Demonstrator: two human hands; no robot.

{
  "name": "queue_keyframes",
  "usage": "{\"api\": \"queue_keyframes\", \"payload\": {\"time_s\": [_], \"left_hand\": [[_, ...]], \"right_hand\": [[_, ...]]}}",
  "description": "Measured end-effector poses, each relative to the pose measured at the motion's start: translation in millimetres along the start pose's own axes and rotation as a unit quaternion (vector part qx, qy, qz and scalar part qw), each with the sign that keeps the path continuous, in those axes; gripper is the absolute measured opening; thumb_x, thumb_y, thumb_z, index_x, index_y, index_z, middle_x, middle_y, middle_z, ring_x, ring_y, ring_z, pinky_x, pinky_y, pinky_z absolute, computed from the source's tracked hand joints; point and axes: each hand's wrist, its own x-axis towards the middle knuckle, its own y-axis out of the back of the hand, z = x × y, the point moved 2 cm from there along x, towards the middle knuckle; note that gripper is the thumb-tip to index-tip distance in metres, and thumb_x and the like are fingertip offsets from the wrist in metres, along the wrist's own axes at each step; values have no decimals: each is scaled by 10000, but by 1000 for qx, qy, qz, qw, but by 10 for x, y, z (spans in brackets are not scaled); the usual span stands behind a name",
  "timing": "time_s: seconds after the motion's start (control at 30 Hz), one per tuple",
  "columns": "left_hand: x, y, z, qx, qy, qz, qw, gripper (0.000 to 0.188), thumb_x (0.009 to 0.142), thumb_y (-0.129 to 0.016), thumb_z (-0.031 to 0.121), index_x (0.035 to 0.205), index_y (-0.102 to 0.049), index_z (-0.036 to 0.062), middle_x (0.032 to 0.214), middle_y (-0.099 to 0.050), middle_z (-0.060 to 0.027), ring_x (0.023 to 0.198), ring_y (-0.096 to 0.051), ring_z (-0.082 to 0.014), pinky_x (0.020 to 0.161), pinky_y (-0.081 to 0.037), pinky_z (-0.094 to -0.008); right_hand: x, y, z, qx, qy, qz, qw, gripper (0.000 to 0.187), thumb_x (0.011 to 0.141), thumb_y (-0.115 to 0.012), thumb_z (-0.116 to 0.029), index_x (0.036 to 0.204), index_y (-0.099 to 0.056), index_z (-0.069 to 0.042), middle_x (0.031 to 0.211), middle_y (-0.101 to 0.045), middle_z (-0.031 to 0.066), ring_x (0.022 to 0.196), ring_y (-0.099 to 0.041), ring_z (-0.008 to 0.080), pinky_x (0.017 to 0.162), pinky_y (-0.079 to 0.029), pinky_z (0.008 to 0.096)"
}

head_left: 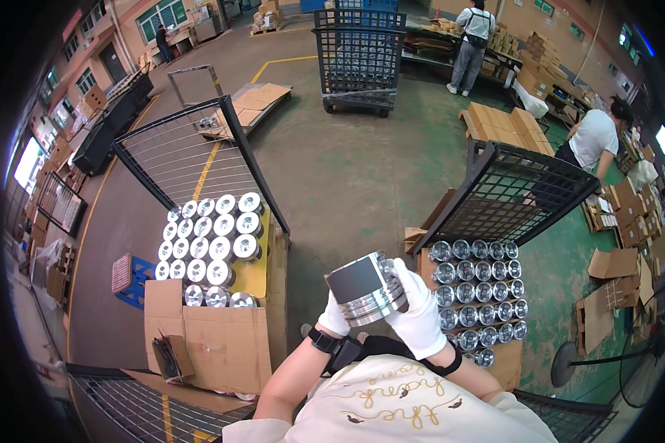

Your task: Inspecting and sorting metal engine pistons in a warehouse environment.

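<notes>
Both of my white-gloved hands hold one silver engine piston (358,283) in front of my body. It is tilted, with a dark coated skirt patch on top and ring grooves at the lower side. My left hand (334,317) grips its left side, most of the fingers hidden behind it. Wrapped over the right side is my right hand (419,316). On the left cart, rows of pistons (219,249) stand on a yellow sheet (253,277). More pistons (465,294), in tight rows, fill the right cart beside my right hand.
Mesh side frames rise from the left cart (233,140) and the right cart (495,188). A cardboard flap (210,343) covers the left cart's near end. Ahead stands a caged trolley (358,63). One person (474,44) stands far off; another (595,140) bends among cartons at right.
</notes>
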Motion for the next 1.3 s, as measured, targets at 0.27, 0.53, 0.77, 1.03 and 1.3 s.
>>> {"api": "queue_keyframes", "payload": {"time_s": [0.27, 0.53, 0.77, 1.03, 1.3], "left_hand": [[-24, -121, 75, -60, -23, 10, 998, 577, 983, -384, 414, 1408, -417, 26, 1360, -527, -165, 1210, -550, -311, 1048, -444, -467], [-434, -496, 118, 561, -275, 151, 766, 1038, 706, -814, 56, 1499, -147, 0, 1435, -397, -169, 1331, -415, -247, 1096, -365, -377], [-739, -183, 833, 530, -110, 136, 830, 820, 825, -734, 122, 1481, -255, 6, 1462, -387, -158, 1344, -409, -242, 1112, -349, -376], [-1070, 1248, 1589, 709, -42, 325, 624, 232, 809, -581, 109, 1001, -708, 78, 900, -699, -175, 824, -674, -358, 768, -546, -412], [-2468, 3019, 2260, 609, 118, 641, 452, 213, 847, -548, 177, 945, -727, 113, 929, -701, -173, 873, -679, -347, 780, -535, -439]], "right_hand": [[-198, -288, 396, 209, -5, -11, 978, 984, 699, -807, -110, 1508, -249, -63, 1466, -388, 148, 1341, -412, 301, 1094, -361, 408], [246, -368, 256, 438, -54, -103, 891, 510, 1009, -392, -446, 1363, -493, -92, 1334, -558, 100, 1236, -509, 238, 1084, -372, 424], [365, -1105, 781, 682, -434, -257, 530, 604, 986, -432, -384, 1503, -308, -98, 1437, -469, 126, 1259, -500, 267, 1068, -394, 422], [356, -2502, 776, 615, -549, -397, 404, 399, 1002, -450, -307, 1321, -516, -76, 1276, -601, 92, 1187, -560, 263, 1041, -418, 450], [797, -3249, 915, 377, -604, -426, 557, 596, 952, -571, -281, 1466, -368, -59, 1502, -385, 124, 1389, -350, 266, 1135, -280, 396]]}}
